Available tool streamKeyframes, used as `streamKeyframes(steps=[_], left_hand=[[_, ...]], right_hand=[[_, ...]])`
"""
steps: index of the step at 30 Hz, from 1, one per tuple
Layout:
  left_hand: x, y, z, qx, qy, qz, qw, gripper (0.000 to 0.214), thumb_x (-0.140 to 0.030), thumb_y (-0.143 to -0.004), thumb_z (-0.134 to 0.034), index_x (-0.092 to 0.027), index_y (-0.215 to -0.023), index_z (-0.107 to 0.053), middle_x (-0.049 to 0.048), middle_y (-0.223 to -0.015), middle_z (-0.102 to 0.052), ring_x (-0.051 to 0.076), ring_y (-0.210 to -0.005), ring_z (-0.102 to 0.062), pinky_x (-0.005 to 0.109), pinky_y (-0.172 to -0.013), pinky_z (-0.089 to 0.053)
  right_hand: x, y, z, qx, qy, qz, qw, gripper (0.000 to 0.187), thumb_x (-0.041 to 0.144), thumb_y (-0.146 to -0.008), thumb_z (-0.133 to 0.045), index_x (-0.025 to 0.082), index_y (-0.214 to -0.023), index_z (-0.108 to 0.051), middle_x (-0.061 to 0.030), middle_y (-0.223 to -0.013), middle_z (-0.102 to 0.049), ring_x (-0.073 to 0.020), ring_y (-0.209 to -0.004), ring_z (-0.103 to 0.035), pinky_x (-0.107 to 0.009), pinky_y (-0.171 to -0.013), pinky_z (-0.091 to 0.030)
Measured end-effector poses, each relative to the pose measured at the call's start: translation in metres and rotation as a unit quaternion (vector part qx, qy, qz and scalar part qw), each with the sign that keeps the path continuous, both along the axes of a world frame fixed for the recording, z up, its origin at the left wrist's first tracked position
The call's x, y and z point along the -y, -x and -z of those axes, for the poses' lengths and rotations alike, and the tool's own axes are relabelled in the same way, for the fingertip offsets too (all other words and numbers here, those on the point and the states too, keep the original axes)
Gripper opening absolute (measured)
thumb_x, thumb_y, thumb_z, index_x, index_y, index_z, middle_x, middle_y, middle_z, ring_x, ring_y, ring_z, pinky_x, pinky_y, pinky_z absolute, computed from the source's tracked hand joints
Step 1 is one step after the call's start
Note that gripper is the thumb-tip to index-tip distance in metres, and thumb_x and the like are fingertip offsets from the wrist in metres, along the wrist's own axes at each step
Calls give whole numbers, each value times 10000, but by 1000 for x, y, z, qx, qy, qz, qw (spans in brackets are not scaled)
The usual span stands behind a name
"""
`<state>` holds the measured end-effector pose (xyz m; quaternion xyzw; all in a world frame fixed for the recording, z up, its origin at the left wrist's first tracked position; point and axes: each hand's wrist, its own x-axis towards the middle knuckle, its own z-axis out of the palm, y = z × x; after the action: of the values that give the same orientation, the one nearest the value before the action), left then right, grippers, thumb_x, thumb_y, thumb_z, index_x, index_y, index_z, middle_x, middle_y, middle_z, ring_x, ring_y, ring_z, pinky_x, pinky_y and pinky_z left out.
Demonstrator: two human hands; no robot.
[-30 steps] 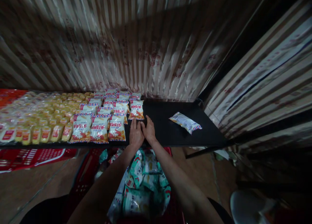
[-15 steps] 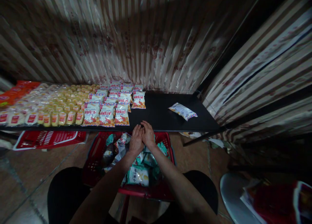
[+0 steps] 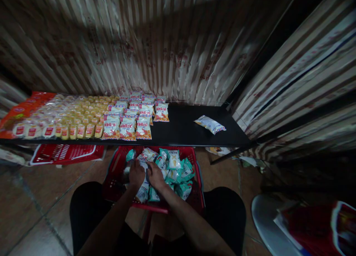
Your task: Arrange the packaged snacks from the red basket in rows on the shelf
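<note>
Inside a red plastic basket [image 3: 198,178], my left hand [image 3: 136,176] and my right hand [image 3: 155,176] are close together, fingers curled down among snack packets. A pale blue-and-white snack packet [image 3: 144,171] shows between them, with both hands closed at its sides; some fingertips are hidden. Green-and-white packets [image 3: 174,160] lie loose to the right of my hands. Another white-and-red packet [image 3: 148,154] rests near the basket's far edge. On the black shelf [image 3: 180,128] above, white-and-orange snack packets [image 3: 144,127] stand in rows, and one packet [image 3: 210,124] lies apart on the right.
Several wrapped yellow cakes [image 3: 80,130], white wrapped cakes [image 3: 33,130] and an orange bag [image 3: 27,105] fill the shelf's left part. Below is another red basket [image 3: 66,153]. A grey stool [image 3: 267,222] with red packaging stands at right. Striped sheeting [image 3: 155,44] hangs behind.
My hands have parted and moved down and left, from above the basket's far side to the pale packet. A green packet now shows at the far rim. The view has shifted slightly.
</note>
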<state>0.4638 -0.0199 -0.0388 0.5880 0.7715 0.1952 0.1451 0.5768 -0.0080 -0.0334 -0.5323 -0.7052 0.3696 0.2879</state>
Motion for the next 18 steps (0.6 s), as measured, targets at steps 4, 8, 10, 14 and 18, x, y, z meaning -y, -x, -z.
streamKeyframes(steps=[4,8,10,14,18], left_hand=[[7,6,2,22,55,15,998,302,-95,-795,-428,-95,-1006,-644,204,-1231,-584,286,-1149,-562,421,-987,-433],[11,-2,1,54,110,-10,992,368,-182,-853,-415,-95,-1179,-563,194,-1135,-648,268,-1010,-646,371,-866,-499],[12,-6,-1,71,126,-22,989,457,-226,-881,-402,-67,-1306,-446,194,-1132,-654,257,-1021,-645,349,-863,-496],[12,-11,-9,94,133,-25,986,489,-218,-903,-366,-32,-1354,-378,207,-1233,-598,239,-1117,-598,334,-931,-457],[12,-16,-21,103,116,-17,988,448,-199,-910,-338,-45,-1317,-441,200,-1310,-540,232,-1183,-550,341,-971,-433]], right_hand=[[5,9,7,12,75,24,997,451,120,-768,-497,157,-1209,-582,-116,-1263,-593,-231,-1215,-520,-407,-1068,-363],[4,6,8,1,112,40,993,427,141,-784,-491,183,-1196,-592,-97,-1281,-589,-222,-1235,-507,-408,-1078,-344],[4,3,9,0,118,45,992,404,181,-807,-488,173,-1197,-593,-110,-1291,-582,-228,-1229,-514,-412,-1072,-348],[6,-1,12,-11,137,57,989,381,278,-839,-488,195,-1195,-597,-95,-1300,-578,-227,-1239,-507,-419,-1072,-345],[8,-3,12,-25,156,71,985,423,403,-876,-434,180,-1195,-601,-106,-1295,-581,-233,-1238,-508,-432,-1070,-343]])
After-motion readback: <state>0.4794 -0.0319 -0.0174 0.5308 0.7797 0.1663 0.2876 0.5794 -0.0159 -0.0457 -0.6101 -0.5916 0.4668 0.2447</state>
